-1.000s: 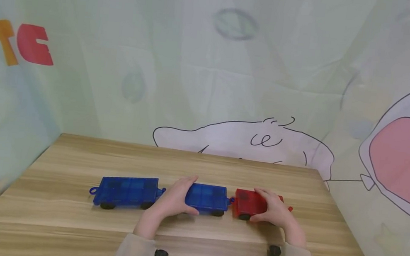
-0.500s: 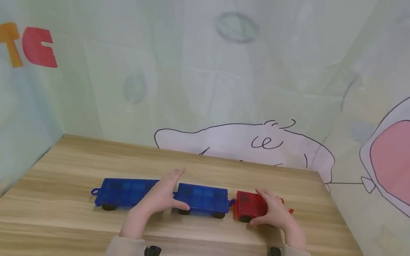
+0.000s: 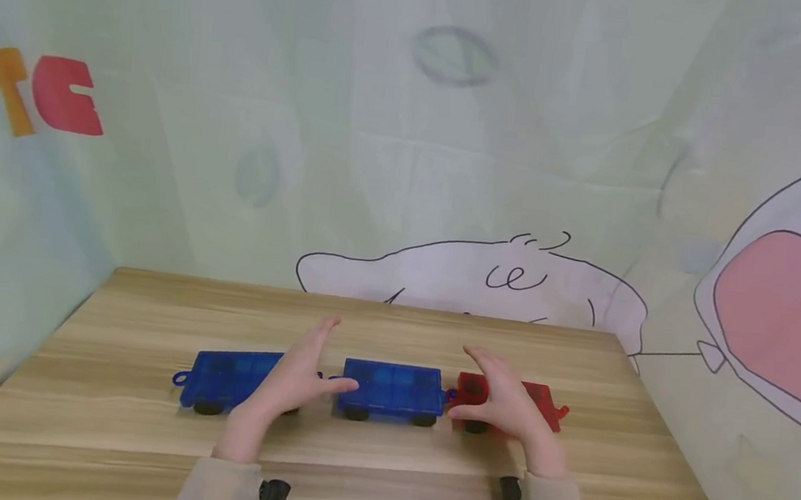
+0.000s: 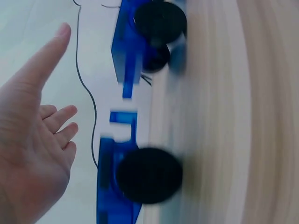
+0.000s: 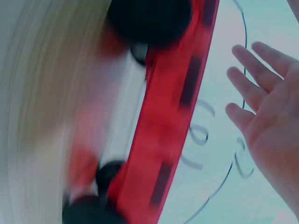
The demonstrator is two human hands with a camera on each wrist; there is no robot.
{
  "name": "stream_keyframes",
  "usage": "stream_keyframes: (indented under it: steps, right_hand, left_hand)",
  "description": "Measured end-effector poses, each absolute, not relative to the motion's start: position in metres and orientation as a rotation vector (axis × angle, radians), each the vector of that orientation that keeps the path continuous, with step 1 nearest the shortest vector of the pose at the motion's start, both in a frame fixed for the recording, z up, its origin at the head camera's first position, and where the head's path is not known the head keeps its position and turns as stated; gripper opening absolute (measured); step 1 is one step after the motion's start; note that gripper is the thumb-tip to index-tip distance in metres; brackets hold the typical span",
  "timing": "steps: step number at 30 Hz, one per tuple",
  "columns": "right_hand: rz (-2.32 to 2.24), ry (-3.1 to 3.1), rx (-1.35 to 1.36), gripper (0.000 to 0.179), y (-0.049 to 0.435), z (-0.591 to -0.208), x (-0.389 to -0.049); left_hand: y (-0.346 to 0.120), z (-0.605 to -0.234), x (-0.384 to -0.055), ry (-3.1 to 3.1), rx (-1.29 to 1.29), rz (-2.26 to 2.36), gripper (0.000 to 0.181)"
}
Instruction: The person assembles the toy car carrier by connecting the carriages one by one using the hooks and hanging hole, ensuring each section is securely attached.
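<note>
Three toy train cars stand in a row on the wood-grain table (image 3: pixel 375 492). At the left is a translucent blue car (image 3: pixel 222 378), its right part hidden behind my left hand (image 3: pixel 291 381). A second blue car (image 3: pixel 393 388) stands in the middle, its coupling meeting that of the red car (image 3: pixel 542 399). In the left wrist view a gap shows between the upper blue coupling (image 4: pixel 127 88) and the lower one (image 4: pixel 124 117). Left fingers spread above that gap, holding nothing. My right hand (image 3: pixel 509 400) hovers over the red car, fingers extended and apart from it in the right wrist view.
Behind the table hangs a pale cloth backdrop (image 3: pixel 229 207) with cartoon drawings, close to the table's back edge. Bare table lies in front of the cars. A small black wrist camera (image 3: pixel 274 496) sits on the left sleeve, another black camera (image 3: pixel 510 490) on the right.
My left hand has moved left, off the middle blue car toward the left one. The right hand has come off the red car and shifted left. The cars stay in place.
</note>
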State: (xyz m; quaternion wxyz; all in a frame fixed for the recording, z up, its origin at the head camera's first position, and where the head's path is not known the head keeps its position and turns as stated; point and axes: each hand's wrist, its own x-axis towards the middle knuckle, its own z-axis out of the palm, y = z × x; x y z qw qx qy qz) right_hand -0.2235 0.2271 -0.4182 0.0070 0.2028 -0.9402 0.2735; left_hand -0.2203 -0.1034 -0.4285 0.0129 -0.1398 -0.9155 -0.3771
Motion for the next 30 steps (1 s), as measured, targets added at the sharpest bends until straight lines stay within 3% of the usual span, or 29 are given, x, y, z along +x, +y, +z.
stream_keyframes:
  steps: [20,30]
  right_hand:
    - [0.800,-3.034,0.899,0.100,0.139,-0.426,-0.239]
    - [0.684,-3.104,0.950,0.094,0.124,-0.427,-0.243]
  left_hand:
    - [-0.146,-0.436,-0.216,-2.929,-0.352,-1.149,0.119]
    - [-0.163,-0.437,-0.212,-2.981,-0.409,-1.060,0.111]
